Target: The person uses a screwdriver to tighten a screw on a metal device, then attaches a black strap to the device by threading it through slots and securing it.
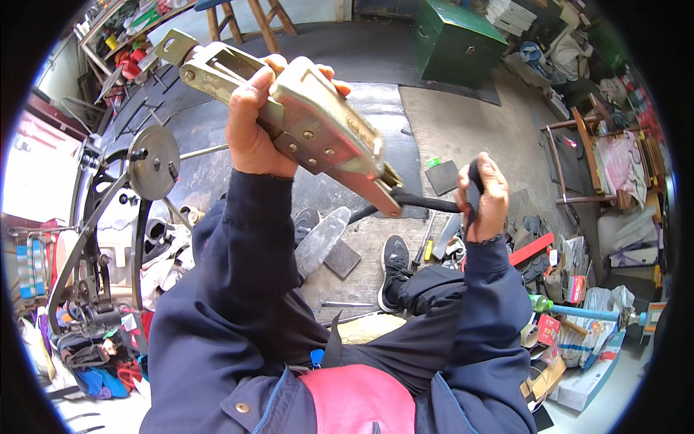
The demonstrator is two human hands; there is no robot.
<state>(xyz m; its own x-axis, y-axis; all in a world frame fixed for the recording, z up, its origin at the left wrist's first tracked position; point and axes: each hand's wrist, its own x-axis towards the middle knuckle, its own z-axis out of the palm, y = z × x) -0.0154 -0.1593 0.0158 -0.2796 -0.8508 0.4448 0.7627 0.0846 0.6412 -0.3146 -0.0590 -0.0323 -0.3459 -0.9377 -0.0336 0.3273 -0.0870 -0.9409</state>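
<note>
My left hand [253, 134] is raised and wrapped round a gold-coloured metal ratchet buckle [329, 130], with riveted side plates and a holed tab at its upper left end. A black strap [431, 203] runs from the buckle's lower right end across to my right hand [491, 199]. That hand grips the strap, a flat dark part of it lying along the palm. Some of the fingers behind the buckle are hidden. Below the buckle, a grey metal foot-shaped form [323, 240] stands between my legs, apart from both hands.
Left stands a black machine with a round wheel [154, 163]. Near my shoe [395, 264] lie a yellow-handled tool [429, 248] and dark square pads [442, 178]. Clutter and a red bar [531, 249] lie right. A green box [459, 43] and wooden-legged stool [264, 22] stand ahead.
</note>
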